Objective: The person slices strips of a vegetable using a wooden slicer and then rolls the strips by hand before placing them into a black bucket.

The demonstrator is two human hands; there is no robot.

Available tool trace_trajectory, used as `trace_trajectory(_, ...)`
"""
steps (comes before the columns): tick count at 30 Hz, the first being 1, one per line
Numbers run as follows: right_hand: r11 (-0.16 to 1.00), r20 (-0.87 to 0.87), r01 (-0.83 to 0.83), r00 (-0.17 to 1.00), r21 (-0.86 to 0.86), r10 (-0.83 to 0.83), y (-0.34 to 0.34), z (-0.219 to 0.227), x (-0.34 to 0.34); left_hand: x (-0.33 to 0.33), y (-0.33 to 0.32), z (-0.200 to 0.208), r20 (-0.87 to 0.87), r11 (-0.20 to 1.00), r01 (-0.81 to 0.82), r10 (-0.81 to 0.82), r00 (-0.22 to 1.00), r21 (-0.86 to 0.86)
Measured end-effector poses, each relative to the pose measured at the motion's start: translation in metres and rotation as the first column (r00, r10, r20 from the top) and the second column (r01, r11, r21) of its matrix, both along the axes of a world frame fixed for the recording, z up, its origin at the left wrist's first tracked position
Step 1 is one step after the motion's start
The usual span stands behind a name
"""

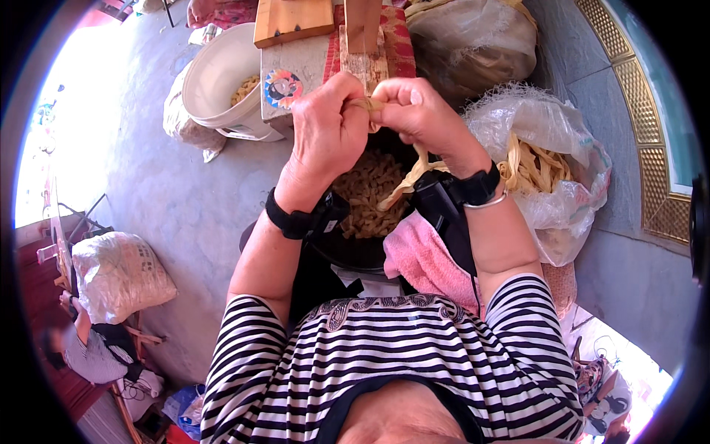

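Note:
My left hand (pixel 329 129) and my right hand (pixel 425 118) meet at the near end of a narrow wooden bench. Between their fingertips they pinch a pale yellow strip (pixel 407 185), which looks like tofu skin. Its loose tail hangs from my right hand over a dark tub. Many small, pale, knotted-looking pieces (pixel 370 203) fill that tub below my wrists. Both hands are closed, and the part of the strip inside the fingers is mostly hidden. To the right, long loose strips (pixel 538 164) of the same kind lie in an open clear plastic bag (pixel 558 222).
A wooden block (pixel 294 22) and a brown upright piece (pixel 364 28) stand on the bench. Left of it is a white bucket (pixel 211 115) with yellowish pieces. A pink towel (pixel 425 255) lies by my right forearm. A large sack (pixel 473 37) sits beyond. Another person (pixel 92 355) is at the left.

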State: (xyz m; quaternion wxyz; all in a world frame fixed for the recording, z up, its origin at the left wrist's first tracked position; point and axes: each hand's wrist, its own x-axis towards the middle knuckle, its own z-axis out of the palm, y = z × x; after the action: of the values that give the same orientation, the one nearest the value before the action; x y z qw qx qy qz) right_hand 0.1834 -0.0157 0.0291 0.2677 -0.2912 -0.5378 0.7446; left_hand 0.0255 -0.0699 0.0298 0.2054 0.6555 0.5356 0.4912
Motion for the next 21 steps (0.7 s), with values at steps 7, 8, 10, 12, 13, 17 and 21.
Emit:
trace_trajectory(7,0.943,0.032,0.099,0.993,0.319,-0.115,0.001,-0.005,-0.001,-0.006,0.007,-0.004,0.199,0.954,-0.032,0.095,0.975,-0.298)
trace_trajectory(8,0.994,-0.021,0.057,0.998,0.093,-0.055,0.003,0.000,0.005,-0.002,0.006,-0.002,0.136,0.971,-0.078,0.111,0.984,-0.228)
trace_trajectory(10,0.970,-0.223,-0.049,0.975,-0.237,-0.006,0.005,-0.003,0.008,0.002,0.004,0.002,0.024,0.982,-0.158,0.161,0.987,-0.108)
trace_trajectory(12,0.898,-0.481,-0.174,0.876,-0.403,-0.046,0.005,-0.014,0.006,0.003,0.004,0.005,-0.072,0.975,-0.223,0.222,0.972,-0.006)
trace_trajectory(13,0.887,-0.523,-0.179,0.849,-0.427,-0.080,0.003,-0.018,0.006,0.002,0.005,0.005,-0.076,0.978,-0.204,0.206,0.975,0.041)
trace_trajectory(17,0.942,-0.410,-0.039,0.906,-0.332,-0.108,0.001,-0.013,0.000,-0.004,0.004,0.003,-0.065,0.992,-0.102,0.107,0.992,0.077)
trace_trajectory(21,0.980,-0.271,0.089,0.953,-0.180,-0.136,-0.003,-0.010,-0.005,-0.009,-0.001,0.012,-0.189,0.996,-0.024,0.006,0.982,-0.090)
